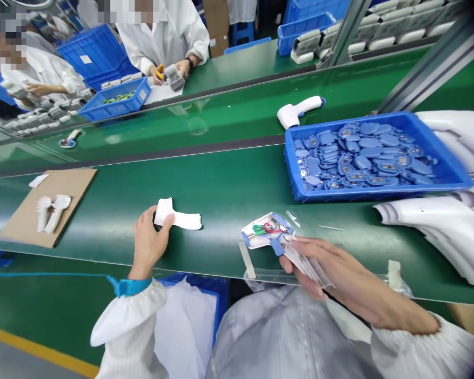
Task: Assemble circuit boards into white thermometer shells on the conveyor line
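Note:
Near the middle of the green bench, my left hand point(152, 237) is closed, thumb and fingers gripping the head end of a white plastic housing half point(184, 219). A blue wrist strap point(132, 287) with a cord circles that wrist. To the right, my right hand point(319, 263) holds an opened thermometer-gun body point(266, 231) by its handle, fingers beneath and thumb along the side. Its white shell shows a green circuit board, red wires and a blue trigger. Clear film or plastic lies about the handle; exactly what it is, I cannot tell.
A blue bin point(379, 195) of blue parts stands at the right, beside stacked white housings point(438, 221). An assembled white gun point(300, 111) lies on the belt behind. Cardboard point(75, 195) with two white pieces is at left. Co-workers point(166, 31) sit across the line.

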Tool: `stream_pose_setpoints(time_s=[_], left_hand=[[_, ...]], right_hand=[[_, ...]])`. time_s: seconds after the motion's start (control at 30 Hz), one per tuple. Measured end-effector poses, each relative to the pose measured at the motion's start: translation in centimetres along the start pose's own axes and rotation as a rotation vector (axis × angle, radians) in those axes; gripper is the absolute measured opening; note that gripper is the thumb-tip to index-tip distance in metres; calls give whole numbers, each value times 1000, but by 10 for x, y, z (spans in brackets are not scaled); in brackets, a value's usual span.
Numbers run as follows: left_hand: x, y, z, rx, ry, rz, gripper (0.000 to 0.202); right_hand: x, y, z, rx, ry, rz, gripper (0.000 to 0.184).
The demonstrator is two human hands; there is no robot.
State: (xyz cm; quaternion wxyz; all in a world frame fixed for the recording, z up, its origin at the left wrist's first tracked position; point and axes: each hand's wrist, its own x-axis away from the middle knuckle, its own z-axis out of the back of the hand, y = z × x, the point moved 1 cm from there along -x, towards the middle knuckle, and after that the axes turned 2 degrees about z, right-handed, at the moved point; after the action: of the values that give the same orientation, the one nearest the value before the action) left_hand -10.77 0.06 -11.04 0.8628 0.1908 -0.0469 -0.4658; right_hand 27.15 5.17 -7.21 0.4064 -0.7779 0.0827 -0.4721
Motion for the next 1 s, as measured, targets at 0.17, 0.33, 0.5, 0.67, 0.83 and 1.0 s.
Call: stream_pose_setpoints(time_s=[0.17, 0.33, 0.5, 0.67, 0.83, 1.0], left_hand=[[14, -2, 11, 170, -286, -138, 69], [21, 13, 12, 222, -310, -16, 70], [32, 72, 15, 532, -378, 58, 66], [45, 113, 9, 712, -594, -84, 63], [36, 116, 7, 487, -475, -301, 18], [30, 113, -14, 691, -591, -9, 50]], right_hand=[[0, 5, 4, -47, 27, 4, 42], [0, 6, 4, -2, 29, 70, 45], [4, 3, -1, 7, 58, 139, 51], [5, 7, 5, -45, 59, 186, 49], [5, 16, 17, -56, 96, 204, 50], [6, 21, 21, 49, 230, 252, 54]])
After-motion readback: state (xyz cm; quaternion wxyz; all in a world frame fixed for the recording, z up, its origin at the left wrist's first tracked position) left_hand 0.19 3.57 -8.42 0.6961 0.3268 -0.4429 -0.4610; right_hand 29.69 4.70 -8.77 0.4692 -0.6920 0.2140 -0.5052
